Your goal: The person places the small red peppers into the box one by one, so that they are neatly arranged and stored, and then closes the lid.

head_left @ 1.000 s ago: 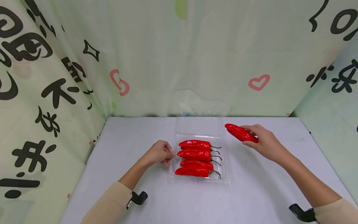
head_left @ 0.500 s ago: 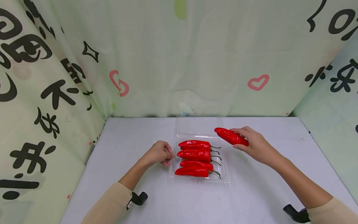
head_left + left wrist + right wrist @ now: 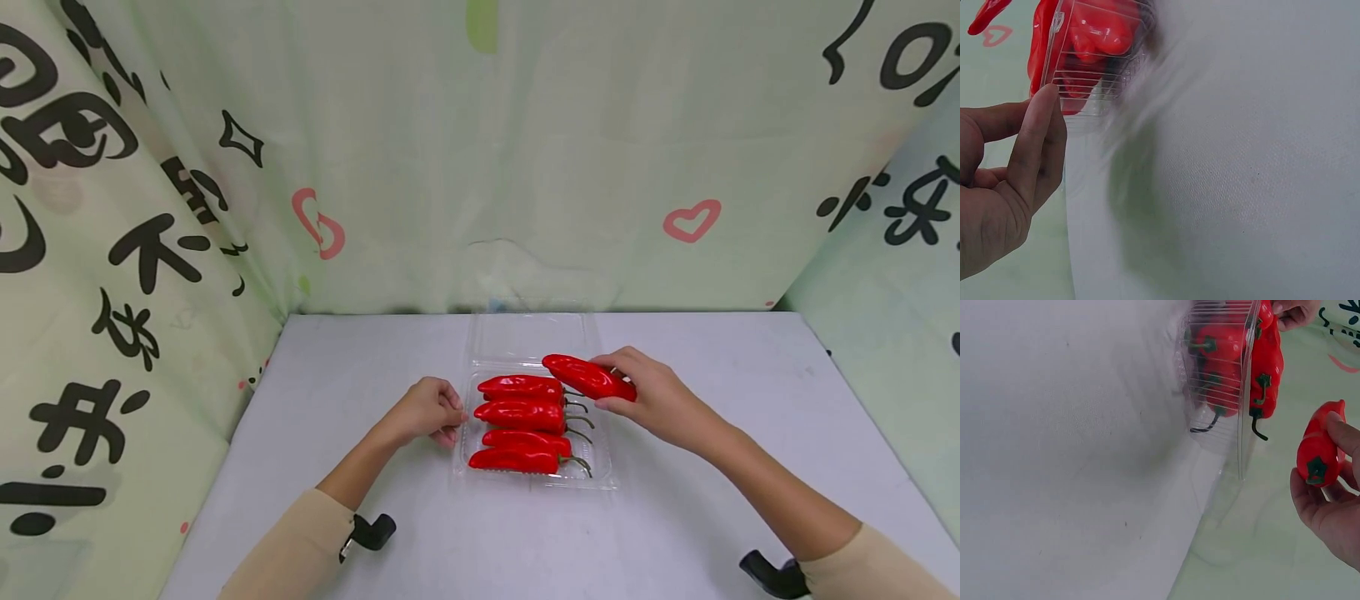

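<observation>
A clear plastic clamshell box (image 3: 609, 467) lies on the table with its lid (image 3: 517, 337) folded back toward the curtain. Several red peppers (image 3: 525, 414) with thin green stems lie in it side by side, stems to the right. At the box's left side, my left hand (image 3: 431, 410) pinches the rim between thumb and fingers, as the left wrist view shows. My right hand (image 3: 656, 396) grips another red pepper (image 3: 585, 375) by its stem end, above the box's back right part. In the right wrist view this pepper (image 3: 1319, 450) hangs apart from the box.
A white table (image 3: 360, 350) carries the box. Pale curtains (image 3: 570, 167) with black characters and pink hearts rise behind and at both sides. A black camera mount (image 3: 371, 531) sits on the left wrist, another (image 3: 776, 575) on the right.
My right hand has moved left and a little toward me with its pepper, from the right of the box to over it. The left hand and box have stayed put.
</observation>
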Demonstrator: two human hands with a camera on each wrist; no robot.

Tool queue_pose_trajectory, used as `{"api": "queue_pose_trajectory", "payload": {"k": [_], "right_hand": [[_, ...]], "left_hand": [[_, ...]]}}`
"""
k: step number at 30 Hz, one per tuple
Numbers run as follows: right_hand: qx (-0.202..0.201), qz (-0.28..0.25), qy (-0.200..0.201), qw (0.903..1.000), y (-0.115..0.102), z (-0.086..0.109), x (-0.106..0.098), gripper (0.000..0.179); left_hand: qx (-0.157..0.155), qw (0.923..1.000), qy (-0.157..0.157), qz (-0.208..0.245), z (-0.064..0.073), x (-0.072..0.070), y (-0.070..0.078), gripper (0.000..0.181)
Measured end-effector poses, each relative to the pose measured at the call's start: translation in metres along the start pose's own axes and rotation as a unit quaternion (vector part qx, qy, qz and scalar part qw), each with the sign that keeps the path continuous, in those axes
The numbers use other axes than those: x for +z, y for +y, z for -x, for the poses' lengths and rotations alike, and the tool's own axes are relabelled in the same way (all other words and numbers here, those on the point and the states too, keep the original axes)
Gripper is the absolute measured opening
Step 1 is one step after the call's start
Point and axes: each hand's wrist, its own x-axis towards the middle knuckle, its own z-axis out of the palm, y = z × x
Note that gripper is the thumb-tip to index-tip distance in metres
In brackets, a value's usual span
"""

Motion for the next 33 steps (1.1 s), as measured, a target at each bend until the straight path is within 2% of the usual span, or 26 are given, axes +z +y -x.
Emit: {"api": "queue_pose_trajectory", "payload": {"k": [8, 16, 22, 33], "right_hand": [[-0.015, -0.011, -0.019, 0.9996, -0.01, -0.001, 0.006, 0.055], [-0.052, -0.019, -0.031, 0.9979, -0.017, -0.001, 0.015, 0.054], [-0.051, -0.016, -0.034, 0.998, -0.022, 0.0, 0.022, 0.054], [-0.074, -0.012, -0.047, 0.996, -0.031, 0.0, 0.031, 0.052]], "left_hand": [[0.0, 1.0, 0.001, -0.004, 0.001, 0.0, 0.0, 0.017], [0.002, 1.0, -0.002, -0.004, 0.0, -0.001, 0.001, 0.017], [0.0, 1.0, -0.004, -0.003, 0.0, -0.001, 0.001, 0.017], [0.001, 1.0, -0.006, 0.0, 0.001, -0.001, 0.001, 0.016]]}}
